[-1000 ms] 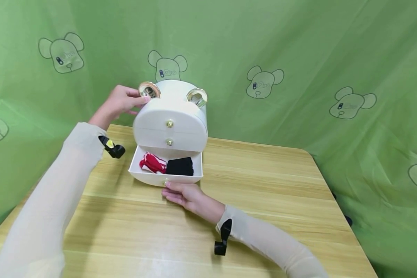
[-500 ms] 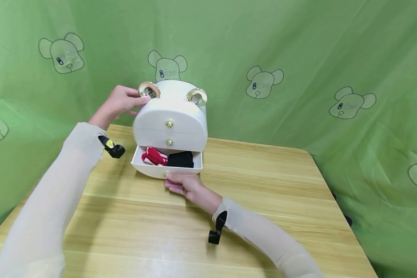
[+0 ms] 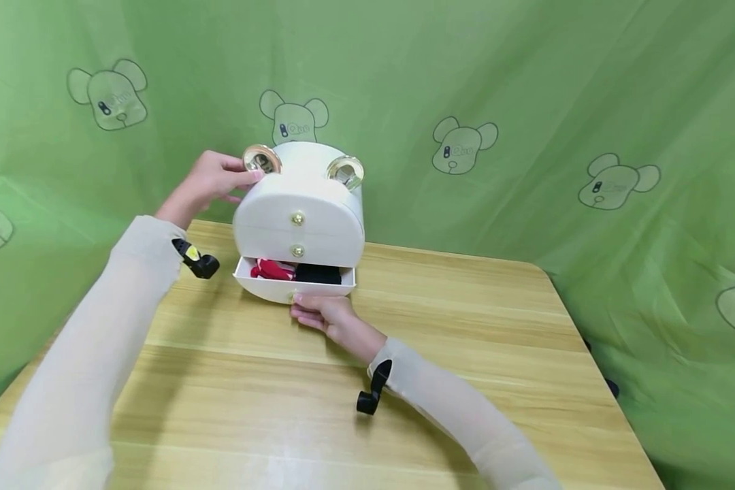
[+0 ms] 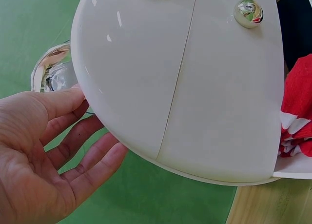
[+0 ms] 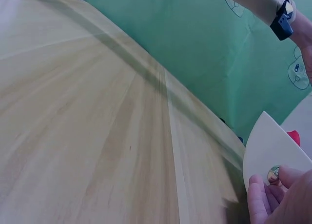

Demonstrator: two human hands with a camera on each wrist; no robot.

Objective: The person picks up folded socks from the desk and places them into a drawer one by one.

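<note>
A white rounded storage box (image 3: 294,197) with gold knobs and two gold-rimmed ears stands at the table's back. Its bottom drawer (image 3: 263,289) is partly pulled out, with a red-and-white cloth (image 3: 274,270) and a folded black cloth (image 3: 318,274) inside. My right hand (image 3: 337,320) pinches the drawer's knob (image 5: 273,174) between thumb and fingers. My left hand (image 3: 211,180) rests against the box's upper left side below the gold ear (image 4: 56,70), thumb at the front edge. In the left wrist view its fingers are loosely extended, fingertips at the side wall.
The wooden table (image 3: 453,340) stretches to the right and toward the front. Behind it hangs a green curtain (image 3: 392,82) printed with bear heads. Two more knobs, including the middle knob (image 3: 297,251), stick out from the box's front.
My right hand has moved away from me with the knob, and the bottom drawer has slid further into the box, hiding more of the cloths. My left hand has stayed in place.
</note>
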